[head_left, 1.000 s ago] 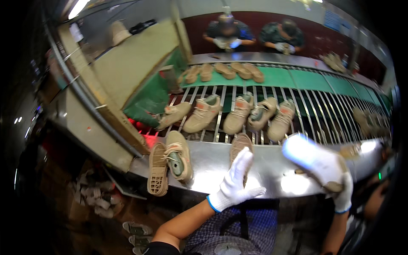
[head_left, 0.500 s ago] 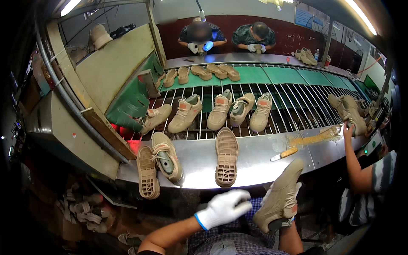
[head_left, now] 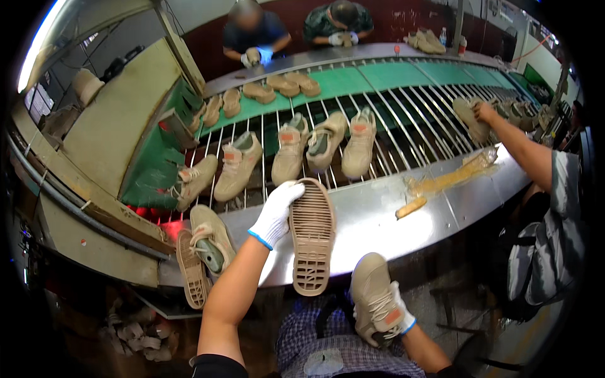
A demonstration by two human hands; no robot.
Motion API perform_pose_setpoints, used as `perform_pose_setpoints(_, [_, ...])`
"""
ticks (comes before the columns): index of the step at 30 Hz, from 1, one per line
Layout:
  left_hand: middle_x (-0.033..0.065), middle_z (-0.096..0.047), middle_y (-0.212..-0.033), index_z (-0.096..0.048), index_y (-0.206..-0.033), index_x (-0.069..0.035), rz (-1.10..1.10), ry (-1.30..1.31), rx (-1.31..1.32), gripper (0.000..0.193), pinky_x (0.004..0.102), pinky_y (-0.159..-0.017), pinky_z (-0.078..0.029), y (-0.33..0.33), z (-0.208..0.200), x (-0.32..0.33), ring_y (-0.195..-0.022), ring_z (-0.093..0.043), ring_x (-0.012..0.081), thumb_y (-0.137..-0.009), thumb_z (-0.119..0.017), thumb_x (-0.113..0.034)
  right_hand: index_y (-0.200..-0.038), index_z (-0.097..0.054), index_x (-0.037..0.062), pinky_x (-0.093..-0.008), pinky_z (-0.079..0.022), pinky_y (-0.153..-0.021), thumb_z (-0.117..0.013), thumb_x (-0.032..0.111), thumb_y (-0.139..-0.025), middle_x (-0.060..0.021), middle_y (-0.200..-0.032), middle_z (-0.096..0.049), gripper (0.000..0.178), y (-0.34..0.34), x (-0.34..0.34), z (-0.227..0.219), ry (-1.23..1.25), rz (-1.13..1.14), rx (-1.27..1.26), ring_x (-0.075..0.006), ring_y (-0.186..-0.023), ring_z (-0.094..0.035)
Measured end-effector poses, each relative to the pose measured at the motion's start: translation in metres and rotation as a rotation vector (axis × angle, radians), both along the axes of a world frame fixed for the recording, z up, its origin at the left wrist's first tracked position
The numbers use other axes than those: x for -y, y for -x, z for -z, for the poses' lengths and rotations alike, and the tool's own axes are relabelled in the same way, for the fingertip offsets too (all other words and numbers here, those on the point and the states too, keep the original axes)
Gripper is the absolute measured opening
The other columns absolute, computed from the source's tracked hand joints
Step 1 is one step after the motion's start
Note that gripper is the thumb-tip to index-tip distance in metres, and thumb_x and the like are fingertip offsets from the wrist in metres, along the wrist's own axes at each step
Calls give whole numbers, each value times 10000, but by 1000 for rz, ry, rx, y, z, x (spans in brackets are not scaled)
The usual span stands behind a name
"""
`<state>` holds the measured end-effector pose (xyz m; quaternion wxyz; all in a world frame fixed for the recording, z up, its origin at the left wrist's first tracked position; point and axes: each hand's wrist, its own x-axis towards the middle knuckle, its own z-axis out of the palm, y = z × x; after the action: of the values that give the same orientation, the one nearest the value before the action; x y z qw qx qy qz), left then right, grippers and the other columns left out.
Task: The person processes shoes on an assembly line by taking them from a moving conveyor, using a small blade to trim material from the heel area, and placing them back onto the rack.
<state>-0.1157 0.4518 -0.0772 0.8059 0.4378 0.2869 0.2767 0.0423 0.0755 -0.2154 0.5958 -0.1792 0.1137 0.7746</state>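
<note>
My left hand (head_left: pixel 276 213), in a white glove with a blue cuff edge, grips the upper left edge of a tan shoe sole (head_left: pixel 313 236). That sole stands toe up at the bench's near edge, its ribbed and gridded face toward me. Low on the right, my gloved right hand (head_left: pixel 402 309) holds a beige lace-up shoe (head_left: pixel 373 290), toe up; most of its fingers are behind the shoe. To the left of my left arm, another sole (head_left: pixel 192 268) leans beside a beige shoe (head_left: pixel 213 239) with a green last inside.
Several shoes (head_left: pixel 291 151) rest on the metal bar rack beyond the steel bench edge (head_left: pixel 372 211). Farther back, several soles (head_left: pixel 258 92) lie near the green belt (head_left: pixel 353 80). A wooden-handled tool (head_left: pixel 411 208) lies right. A co-worker's arm (head_left: pixel 523 138) reaches in from the right.
My left hand has moved forward and taken hold of the sole at the bench edge. My right hand has lowered the shoe and brought it left. The view has shifted.
</note>
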Motion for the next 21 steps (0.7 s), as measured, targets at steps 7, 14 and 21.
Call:
perform_pose_setpoints(7, [191, -605, -1493, -497, -1536, 22, 60, -625, -211, 523, 388, -1197, -417, 20, -22, 169, -1374, -582, 265, -1030, -602, -56, -1635, -375, 93, -622, -553, -1056, -502, 865, -904, -262, -1550, -510, 1070, 2, 36, -24, 69, -93, 187, -480, -1335, -583])
perform_pose_setpoints(14, [196, -487, -1596, -460, -1549, 51, 207, -526, 59, 650, 425, -1233, -393, 51, 60, 214, -1485, -476, 295, -1008, -736, -179, -1645, -345, 85, -600, -518, -1132, -394, 775, -1019, -254, -1605, -450, 933, 16, 101, 29, 222, -96, 91, -434, -1404, -542])
perform_pose_setpoints(21, [255, -483, -1585, -513, -1519, 22, 284, -755, -96, 977, 462, -1227, -397, 49, 38, 211, -1489, -470, 355, -721, -996, -267, -1653, -310, 82, -581, -532, -1131, -350, 656, -1094, -270, -1613, -411, 802, 32, 92, 21, 226, -112, -36, -424, -1413, -537])
